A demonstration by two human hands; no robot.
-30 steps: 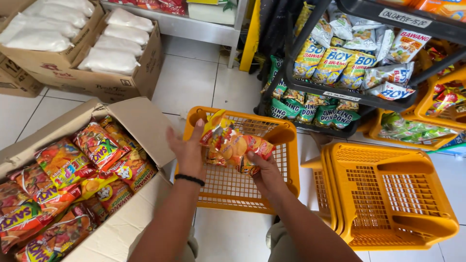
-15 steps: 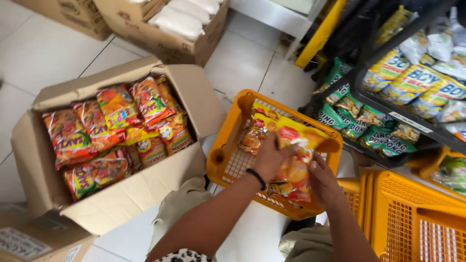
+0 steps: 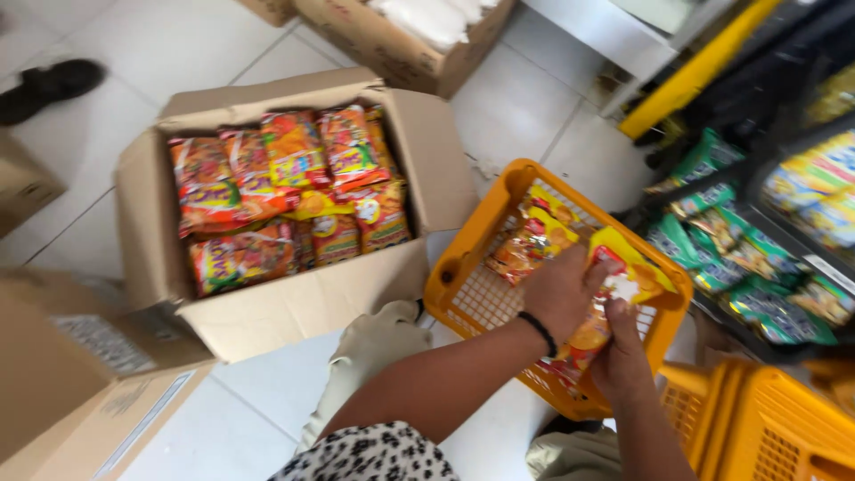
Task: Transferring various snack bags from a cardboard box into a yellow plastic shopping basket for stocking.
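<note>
My left hand (image 3: 561,289), with a black band at the wrist, grips the top of a bunch of orange and yellow snack packets (image 3: 614,285) over a yellow plastic basket (image 3: 454,285). My right hand (image 3: 619,352) holds the same bunch from below. More packets (image 3: 530,245) lie inside the basket. To the left stands an open cardboard box (image 3: 285,312) full of orange and red snack packets (image 3: 285,191).
A second yellow basket (image 3: 766,428) sits at the lower right. Shelves with green and yellow packets (image 3: 757,258) stand on the right. Other cardboard boxes lie at the lower left (image 3: 62,374) and top (image 3: 392,44). A dark shoe (image 3: 49,85) rests on the tiled floor.
The view has swung left and down, so the open box sits more central. Both hands have lowered the bunch of packets further into the yellow basket.
</note>
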